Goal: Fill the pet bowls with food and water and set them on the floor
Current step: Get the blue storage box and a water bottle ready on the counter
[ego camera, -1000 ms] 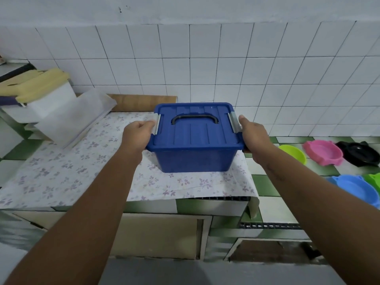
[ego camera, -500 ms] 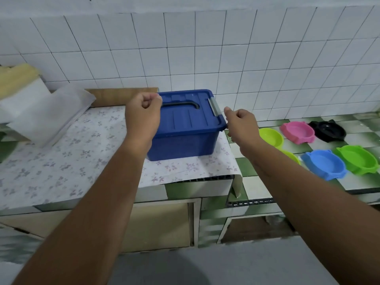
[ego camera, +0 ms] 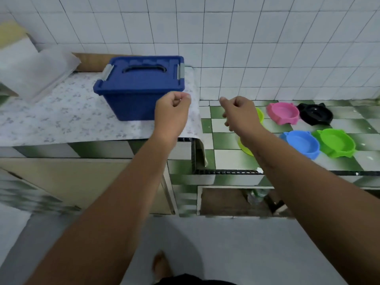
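Floral sheet (ego camera: 61, 120) lies below a white tiled wall (ego camera: 246, 38), a frosted plastic tub (ego camera: 39, 75) at its far left

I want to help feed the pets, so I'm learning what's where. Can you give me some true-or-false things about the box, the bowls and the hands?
1. The blue box has its lid on. True.
2. The left hand grips the blue box. False: it holds nothing.
3. The pink bowl sits beside the black bowl. True.
4. The blue bowl is on the floor. False: it is up on the tiled counter.
5. The right hand holds nothing. True.
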`<state>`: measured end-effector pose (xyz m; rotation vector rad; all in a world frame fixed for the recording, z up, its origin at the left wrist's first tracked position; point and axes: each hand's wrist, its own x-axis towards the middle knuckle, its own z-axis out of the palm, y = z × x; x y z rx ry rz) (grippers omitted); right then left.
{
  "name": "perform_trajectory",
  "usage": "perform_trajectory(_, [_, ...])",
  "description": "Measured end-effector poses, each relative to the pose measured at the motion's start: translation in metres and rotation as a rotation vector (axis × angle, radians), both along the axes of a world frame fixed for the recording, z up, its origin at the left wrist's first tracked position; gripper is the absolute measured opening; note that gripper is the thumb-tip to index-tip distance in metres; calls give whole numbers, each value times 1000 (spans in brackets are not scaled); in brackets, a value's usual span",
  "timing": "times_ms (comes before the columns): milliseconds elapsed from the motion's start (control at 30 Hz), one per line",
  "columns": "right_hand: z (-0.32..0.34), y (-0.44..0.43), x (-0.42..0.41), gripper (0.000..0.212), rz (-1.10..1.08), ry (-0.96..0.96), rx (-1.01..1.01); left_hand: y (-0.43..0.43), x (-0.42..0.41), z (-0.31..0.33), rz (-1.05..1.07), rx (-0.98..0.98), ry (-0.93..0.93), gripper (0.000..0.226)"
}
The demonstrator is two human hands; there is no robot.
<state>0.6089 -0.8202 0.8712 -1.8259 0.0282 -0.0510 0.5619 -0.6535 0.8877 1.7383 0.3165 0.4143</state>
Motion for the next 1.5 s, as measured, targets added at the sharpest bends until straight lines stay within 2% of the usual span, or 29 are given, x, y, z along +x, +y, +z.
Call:
perform_trajectory(400, [-28,-107,-30,29,16,56,-2,-121,-24,-52,-15,-73,155,14])
perform_trajectory(933, [-77,-185,-62,28,-164,146,6,-192,-20,-126,-324,-66,286,14])
perform_trajectory(1100, [-100,-211,-70,27,-170,192,4,-219,-30,-159,-350,-87,365,14])
perform_trajectory(1333, [-138,-271,-76,24,-42,304,8,-274,-42,-209,-283,-88,445,13])
perform_trajectory(1500, [-195,-338,-83,22,121,408,-63,-326,-50,-261,-203,-76,504,14])
